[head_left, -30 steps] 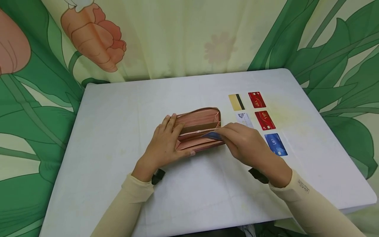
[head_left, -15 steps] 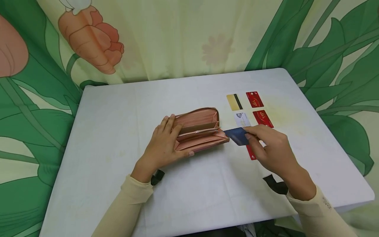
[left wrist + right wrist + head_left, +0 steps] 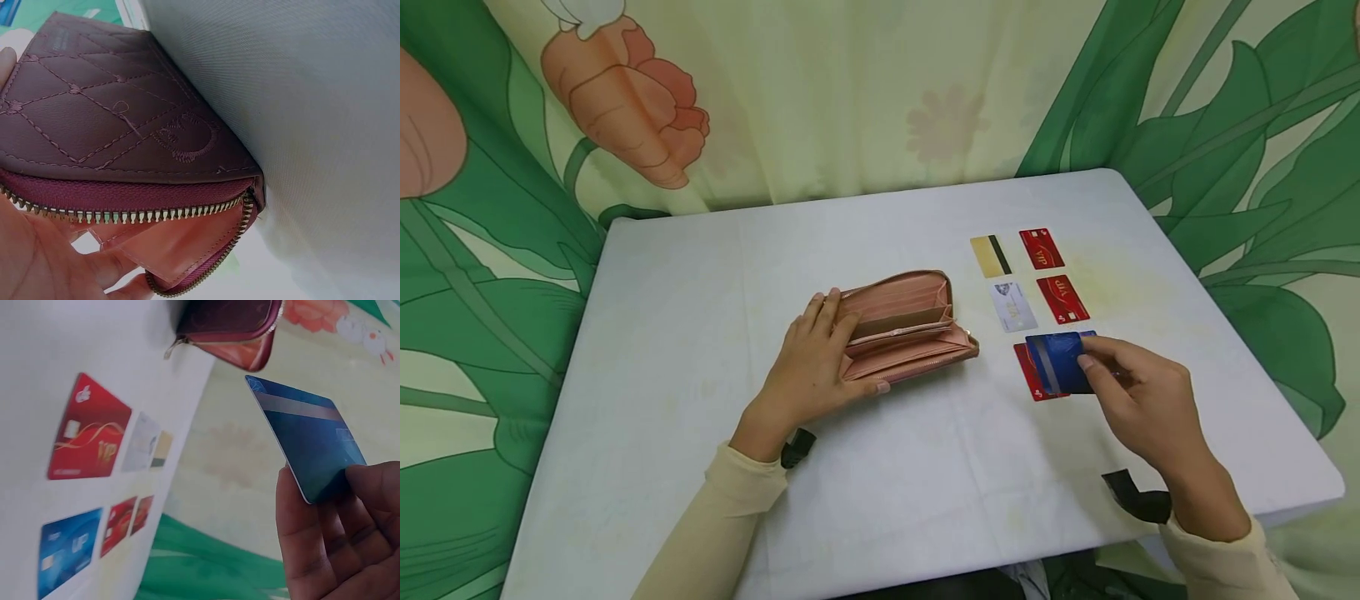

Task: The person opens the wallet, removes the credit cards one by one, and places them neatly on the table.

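My right hand [image 3: 1150,408] pinches a blue card [image 3: 1063,364] between thumb and fingers, above the right part of the table. The right wrist view shows that card's dark stripe side [image 3: 306,437] lifted clear of the table. Below it lie a red VIP card [image 3: 90,434] and a blue VIP card [image 3: 72,550], both partly covered in the head view. My left hand [image 3: 805,375] holds the left end of a pink-lined zip wallet [image 3: 902,304], thumb along the front and fingers over the back. The wallet stands unzipped, its compartments spread; its dark quilted outside [image 3: 100,112] shows in the left wrist view.
Behind the held card, a gold card [image 3: 988,257], a white card [image 3: 1012,307] and two red VIP cards [image 3: 1042,248] lie flat on the white table [image 3: 700,317]. A patterned curtain [image 3: 850,100] hangs behind the table's far edge.
My right hand has drawn the blue card out of the wallet and moved it right, over the red and blue cards on the table. The left hand stays on the wallet.
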`<state>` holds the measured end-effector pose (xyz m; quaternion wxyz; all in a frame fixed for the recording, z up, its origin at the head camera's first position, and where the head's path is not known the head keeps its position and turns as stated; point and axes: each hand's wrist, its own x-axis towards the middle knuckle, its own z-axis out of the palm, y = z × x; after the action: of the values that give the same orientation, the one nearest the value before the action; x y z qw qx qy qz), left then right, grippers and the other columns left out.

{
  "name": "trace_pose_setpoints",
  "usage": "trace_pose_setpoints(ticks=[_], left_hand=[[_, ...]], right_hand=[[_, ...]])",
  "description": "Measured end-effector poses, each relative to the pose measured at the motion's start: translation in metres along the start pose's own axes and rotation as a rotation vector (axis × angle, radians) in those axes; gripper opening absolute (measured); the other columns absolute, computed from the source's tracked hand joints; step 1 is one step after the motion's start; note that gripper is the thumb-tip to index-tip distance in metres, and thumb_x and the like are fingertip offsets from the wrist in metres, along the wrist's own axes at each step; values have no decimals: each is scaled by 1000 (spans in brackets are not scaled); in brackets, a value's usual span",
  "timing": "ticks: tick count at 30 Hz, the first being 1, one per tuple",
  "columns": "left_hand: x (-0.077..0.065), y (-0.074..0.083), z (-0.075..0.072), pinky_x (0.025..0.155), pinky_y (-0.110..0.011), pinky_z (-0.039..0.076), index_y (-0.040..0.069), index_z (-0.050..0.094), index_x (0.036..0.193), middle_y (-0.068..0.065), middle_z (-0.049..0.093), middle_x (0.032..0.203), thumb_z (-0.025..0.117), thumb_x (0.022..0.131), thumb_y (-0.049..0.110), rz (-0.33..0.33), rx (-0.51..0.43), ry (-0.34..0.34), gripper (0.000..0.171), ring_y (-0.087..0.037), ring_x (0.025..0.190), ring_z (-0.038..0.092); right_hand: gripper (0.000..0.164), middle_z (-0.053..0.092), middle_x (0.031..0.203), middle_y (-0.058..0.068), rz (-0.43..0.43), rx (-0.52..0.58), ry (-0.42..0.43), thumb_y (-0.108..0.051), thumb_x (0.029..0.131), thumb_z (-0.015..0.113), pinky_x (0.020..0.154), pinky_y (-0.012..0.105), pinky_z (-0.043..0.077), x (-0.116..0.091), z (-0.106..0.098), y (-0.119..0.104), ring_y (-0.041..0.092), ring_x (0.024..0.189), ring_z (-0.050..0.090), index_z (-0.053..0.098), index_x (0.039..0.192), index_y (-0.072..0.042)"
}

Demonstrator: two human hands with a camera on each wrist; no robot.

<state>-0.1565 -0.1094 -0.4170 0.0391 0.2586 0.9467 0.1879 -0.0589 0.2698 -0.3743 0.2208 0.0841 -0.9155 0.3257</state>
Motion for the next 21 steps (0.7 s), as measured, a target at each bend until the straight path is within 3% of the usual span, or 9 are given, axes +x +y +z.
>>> trace_pose_setpoints(ticks=[11, 21], left_hand=[[1, 0, 0, 125, -61, 19, 6, 40, 158, -22, 9, 173, 68, 85, 77, 1, 1, -6, 105, -40, 160, 7], [-1, 1, -2, 125, -61, 18, 5, 39, 159, -21, 8, 173, 68, 85, 76, -8, -4, -11, 107, -40, 160, 5]], right_hand=[[26, 76, 99, 27, 205, -23, -33, 5, 96, 69, 77, -2, 41, -26, -8, 17, -20, 84, 53, 72, 122, 8], [29, 74, 97, 22, 364, 17, -187, -5, 101, 66, 65, 7, 48, -44, -9, 28, 1, 72, 60, 69, 127, 9]])
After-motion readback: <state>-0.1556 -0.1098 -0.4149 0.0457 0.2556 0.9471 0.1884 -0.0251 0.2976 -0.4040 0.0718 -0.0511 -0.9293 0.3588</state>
